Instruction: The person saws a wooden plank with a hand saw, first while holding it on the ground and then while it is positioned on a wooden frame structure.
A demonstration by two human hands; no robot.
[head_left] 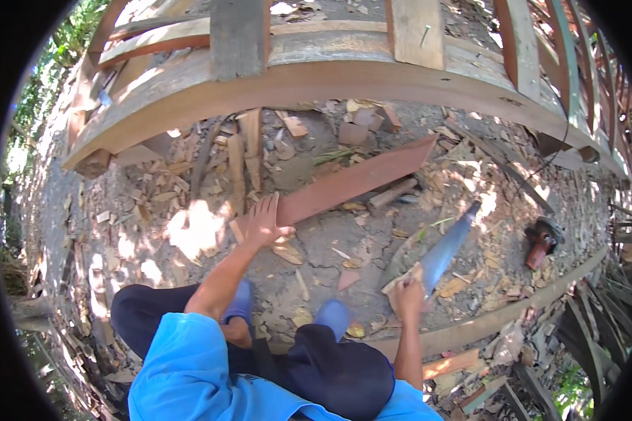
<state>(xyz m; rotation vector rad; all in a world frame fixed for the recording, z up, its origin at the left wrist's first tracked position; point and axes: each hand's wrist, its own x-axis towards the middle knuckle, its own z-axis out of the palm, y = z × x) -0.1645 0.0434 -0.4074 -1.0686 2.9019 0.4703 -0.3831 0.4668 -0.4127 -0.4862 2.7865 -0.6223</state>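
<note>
A long reddish-brown wooden board (358,181) slants up to the right above the ground, its far end cut at an angle. My left hand (263,221) grips its near left end, fingers over the top edge and thumb along the face. Lower right, my right hand (409,298) is closed around the handle of a handsaw (448,245). The blade points away from me and to the right, apart from the board. Most of the saw's handle is hidden by my fingers.
A slatted wooden frame (330,81) spans the far side, with a nail (425,35) in one slat. A red and black tool (541,242) lies at right. Wood scraps (244,154) and chips litter the dirt. A long plank (491,324) curves behind my right arm.
</note>
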